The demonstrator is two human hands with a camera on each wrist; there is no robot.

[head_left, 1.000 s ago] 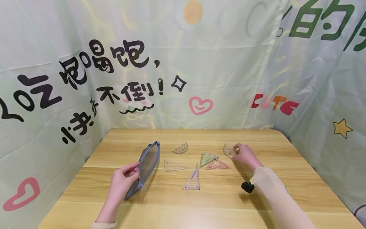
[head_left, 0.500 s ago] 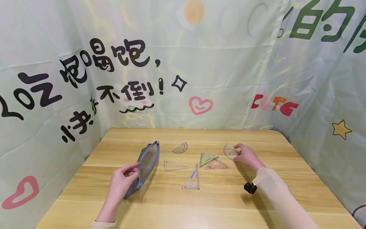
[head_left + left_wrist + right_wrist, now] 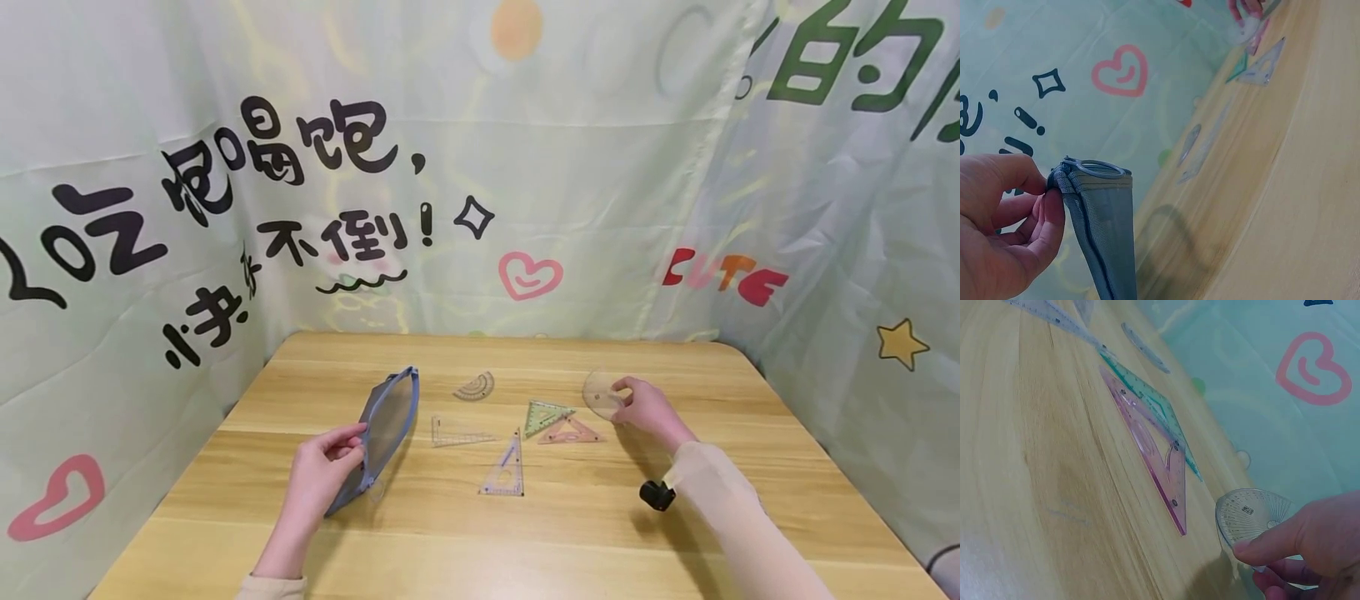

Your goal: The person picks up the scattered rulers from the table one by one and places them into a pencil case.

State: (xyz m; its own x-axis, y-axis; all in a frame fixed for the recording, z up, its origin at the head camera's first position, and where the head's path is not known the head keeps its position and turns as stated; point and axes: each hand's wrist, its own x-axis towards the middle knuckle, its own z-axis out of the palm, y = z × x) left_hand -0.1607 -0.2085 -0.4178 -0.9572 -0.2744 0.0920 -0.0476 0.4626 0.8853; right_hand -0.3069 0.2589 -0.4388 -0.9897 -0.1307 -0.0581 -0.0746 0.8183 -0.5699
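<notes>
At the left of the table, my left hand [image 3: 318, 475] pinches the edge of a blue zippered mesh pouch [image 3: 392, 421], which stands on edge with its side facing right. The zipper with its ring pull [image 3: 1100, 169] shows in the left wrist view. On the right, my right hand [image 3: 651, 412] pinches a clear protractor [image 3: 1244, 515] between thumb and fingers, tilted up over the table. Nearest to that hand lie a pink set square [image 3: 573, 432] and a green set square [image 3: 545, 417], overlapping each other.
A second protractor [image 3: 475, 386] lies near the back of the wooden table [image 3: 525, 550]. In the middle are a clear set square [image 3: 450, 437] and a purple-tinted set square [image 3: 506, 477]. Printed cloth [image 3: 600, 167] hangs behind the table and along both sides.
The protractor in my right hand has tilted slightly, showing more of its face. My left hand and the pouch have hardly moved.
</notes>
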